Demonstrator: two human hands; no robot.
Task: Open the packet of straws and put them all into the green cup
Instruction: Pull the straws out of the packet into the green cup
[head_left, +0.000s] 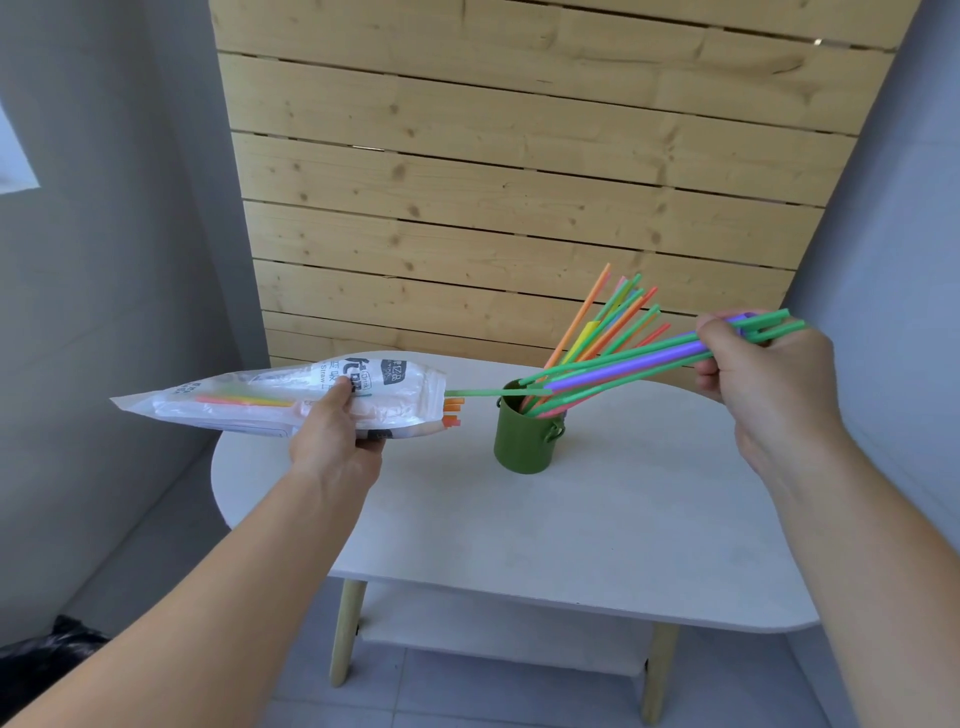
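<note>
Two hands work above a white table. At the right of the frame, the fingers of the right hand (763, 374) are curled shut around a bundle of green and purple straws (649, 361), pinching it near its upper ends; the bundle slants down to the left, and its lower tips reach the mouth of the green cup (524, 441). One thin green straw (475, 393) runs level from the cup's rim back into the mouth of the packet. At centre left, the fingers of the left hand (337, 436) are closed on the packet of straws (280, 397), thumb on top and the other fingers underneath, holding it nearly flat in the air with its open end toward the cup. A few straws lie inside the clear plastic, and orange ends (453, 413) poke out of the opening.

The table (519, 545) has rounded corners, pale wooden legs and a lower shelf, and it stands on a grey tiled floor. Behind it a panel of light wooden planks (519, 182) rises between grey walls.

The green cup stands upright near the table's far edge. Orange, green, yellow and pink straws (597, 327) already fan out of it toward the upper right.
</note>
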